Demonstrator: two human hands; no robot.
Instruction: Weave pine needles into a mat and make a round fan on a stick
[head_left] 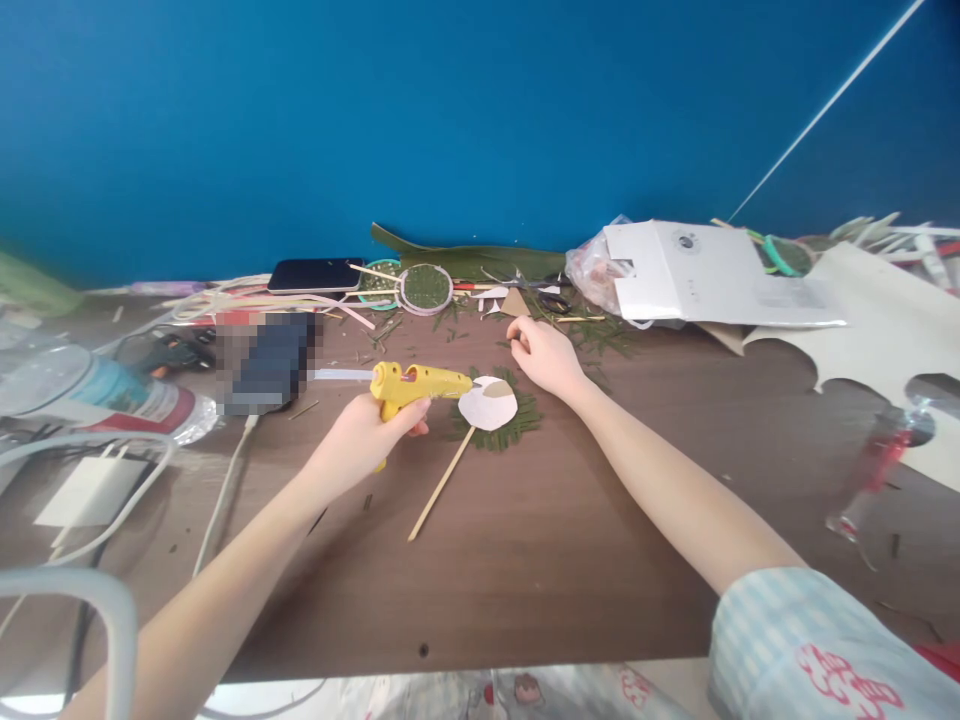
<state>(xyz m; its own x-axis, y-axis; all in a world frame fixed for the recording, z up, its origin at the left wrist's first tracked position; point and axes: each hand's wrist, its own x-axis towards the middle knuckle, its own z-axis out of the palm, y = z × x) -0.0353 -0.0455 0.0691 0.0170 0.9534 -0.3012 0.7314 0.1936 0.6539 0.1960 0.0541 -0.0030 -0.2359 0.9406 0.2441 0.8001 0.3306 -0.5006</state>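
Observation:
My left hand (375, 440) is wrapped round the handle of a yellow hot glue gun (424, 383), with a clear glue stick (341, 375) jutting from its back. The gun's nozzle points right, at the upper part of a round white paper disc (486, 408) with a tan patch. A thin wooden stick (442, 483) runs down and left from the disc. Dark green clippings (525, 425) fringe the disc on the tabletop. Just up and right of it is my right hand (546, 355), fingers curled in, with nothing visible in them.
At the back lie a ring-shaped paddle (426, 290), scissors (551, 297) and a phone (315, 275). A white box (697, 275) and cut card (877, 340) stand to the right. On the left are a plastic bottle (97, 390), a dark power bank-like block (274, 360) and a charger (90, 490) with cables.

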